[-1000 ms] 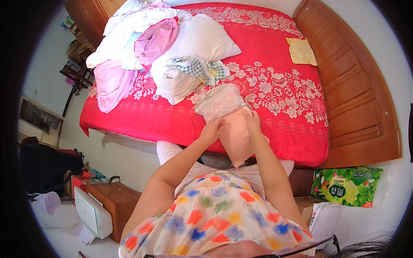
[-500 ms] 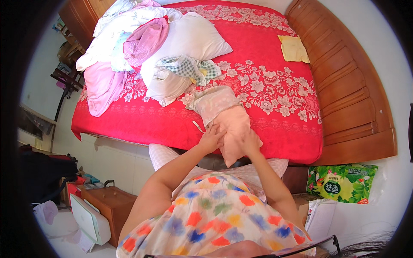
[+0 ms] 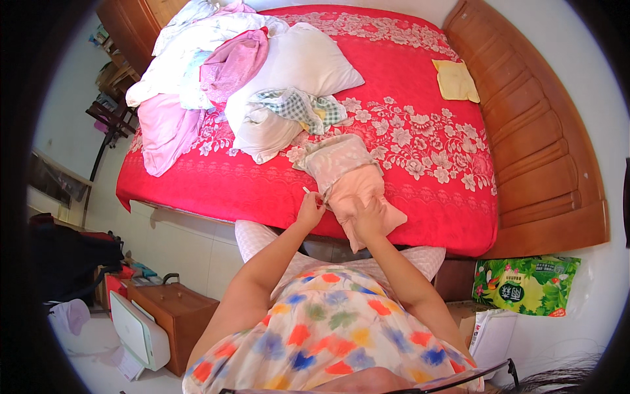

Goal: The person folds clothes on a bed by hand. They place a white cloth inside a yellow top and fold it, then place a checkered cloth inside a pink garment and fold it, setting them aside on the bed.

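Both my hands are on 1 small peach-pink garment [image 3: 357, 190], soft cotton-looking, lying flat at the near edge of the bed [image 3: 426, 131]. Its upper part is paler w/ a faint print, lower part plain peach; bottom hem hangs just over the bed edge. My left hand [image 3: 311, 209] has its fingers [image 3: 307, 194] pinched shut on the garment's left edge. My right hand [image 3: 369, 222] lies on the lower part of the cloth; can't tell if those fingers are gripping or just pressing.

Bed: 1 red cover w/ white floral print, smooth, 1 curved wooden frame [image 3: 525, 151] on the right side.

Elsewhere on the bed, well apart from my hands:
- 1 white pillow [image 3: 308, 59], puffy.
- 1 green-white checked cloth [image 3: 298, 108], crumpled, beside the pillow.
- 1 heap of pink & white clothes [image 3: 197, 72] at the far left.
- 1 yellow square cloth [image 3: 456, 80], flat, near the frame.

On the floor: 1 green printed pack [image 3: 525, 285] to my right, 1 brown wooden box [image 3: 174, 315] to my left.
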### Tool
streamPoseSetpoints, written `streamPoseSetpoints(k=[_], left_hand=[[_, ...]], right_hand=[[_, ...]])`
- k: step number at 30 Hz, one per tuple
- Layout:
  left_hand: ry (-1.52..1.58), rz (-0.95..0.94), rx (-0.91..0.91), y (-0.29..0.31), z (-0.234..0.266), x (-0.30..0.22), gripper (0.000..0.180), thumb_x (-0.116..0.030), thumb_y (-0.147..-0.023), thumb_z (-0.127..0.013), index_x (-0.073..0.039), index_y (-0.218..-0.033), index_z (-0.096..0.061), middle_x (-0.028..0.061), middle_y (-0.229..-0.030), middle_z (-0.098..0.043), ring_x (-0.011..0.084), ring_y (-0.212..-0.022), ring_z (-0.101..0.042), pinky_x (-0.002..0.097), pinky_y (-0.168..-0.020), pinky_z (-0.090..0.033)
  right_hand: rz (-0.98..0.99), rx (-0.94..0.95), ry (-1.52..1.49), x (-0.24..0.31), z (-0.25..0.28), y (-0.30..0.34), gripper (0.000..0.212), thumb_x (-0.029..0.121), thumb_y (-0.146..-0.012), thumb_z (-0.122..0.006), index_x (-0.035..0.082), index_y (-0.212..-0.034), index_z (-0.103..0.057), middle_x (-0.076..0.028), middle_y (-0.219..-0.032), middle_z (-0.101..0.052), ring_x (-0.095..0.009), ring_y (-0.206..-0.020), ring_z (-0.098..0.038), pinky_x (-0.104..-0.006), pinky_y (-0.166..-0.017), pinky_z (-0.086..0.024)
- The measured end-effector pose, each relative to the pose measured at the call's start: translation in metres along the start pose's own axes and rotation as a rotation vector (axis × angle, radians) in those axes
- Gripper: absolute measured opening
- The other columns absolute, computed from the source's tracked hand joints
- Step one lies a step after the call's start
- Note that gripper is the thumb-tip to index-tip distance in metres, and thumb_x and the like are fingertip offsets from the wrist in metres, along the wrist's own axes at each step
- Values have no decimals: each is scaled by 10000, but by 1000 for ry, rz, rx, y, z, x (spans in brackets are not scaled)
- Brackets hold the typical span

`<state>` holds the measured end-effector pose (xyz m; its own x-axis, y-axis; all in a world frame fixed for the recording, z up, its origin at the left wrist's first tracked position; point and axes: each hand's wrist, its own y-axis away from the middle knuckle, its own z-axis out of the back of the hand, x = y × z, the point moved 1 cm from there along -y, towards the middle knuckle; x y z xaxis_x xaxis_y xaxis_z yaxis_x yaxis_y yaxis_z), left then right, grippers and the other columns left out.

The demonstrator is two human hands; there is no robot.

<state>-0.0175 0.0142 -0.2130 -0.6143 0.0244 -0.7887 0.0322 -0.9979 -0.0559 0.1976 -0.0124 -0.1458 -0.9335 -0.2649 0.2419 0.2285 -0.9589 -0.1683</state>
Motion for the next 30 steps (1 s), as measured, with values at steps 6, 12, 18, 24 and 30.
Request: streamPoseSetpoints(k=[6, 12, 18, 24, 30], left_hand=[[100, 66, 19, -13, -13, -5, 559, -113, -748, -715, -6, -1223, -440, 223, -1134, -542, 331, -1061, -558, 386, -896, -466], [193, 98, 39, -18, -13, -37, 580, -137, -747, -717, 19, -1223, -424, 221, -1139, -568, 325, -1043, -591, 393, -860, -481], [-5, 161, 51, -32, -16, -59, 399, -202, -798, -656, -19, -1123, -516, 184, -972, -644, 304, -926, -644, 419, -782, -502], [68, 208, 269, -37, -11, -91, 265, -193, -838, -590, 5, -1013, -562, 178, -848, -667, 268, -712, -666, 395, -640, -528], [332, -39, 214, -9, -29, -112, 230, -183, -881, -622, 11, -980, -550, 96, -831, -639, 140, -727, -624, 313, -612, -504]], right_hand=[[-43, 34, -239, -20, 14, -13, 344, 151, -825, -568, 112, -1164, -599, -251, -998, -589, -427, -948, -564, -479, -865, -445], [-137, -201, -577, -61, 13, -22, 242, 159, -877, -593, 65, -1098, -621, -188, -976, -661, -354, -922, -633, -405, -780, -493], [-330, -156, -780, -91, 22, -39, 269, 168, -886, -605, 43, -1123, -609, -145, -953, -678, -219, -874, -644, -332, -760, -484], [-394, -247, -839, -91, 39, -48, 289, 219, -890, -587, 53, -1126, -598, -173, -977, -661, -285, -910, -634, -368, -779, -481], [-379, -392, -824, -70, 47, -69, 290, 241, -905, -565, 64, -1134, -587, -193, -994, -655, -352, -949, -632, -409, -800, -481]])
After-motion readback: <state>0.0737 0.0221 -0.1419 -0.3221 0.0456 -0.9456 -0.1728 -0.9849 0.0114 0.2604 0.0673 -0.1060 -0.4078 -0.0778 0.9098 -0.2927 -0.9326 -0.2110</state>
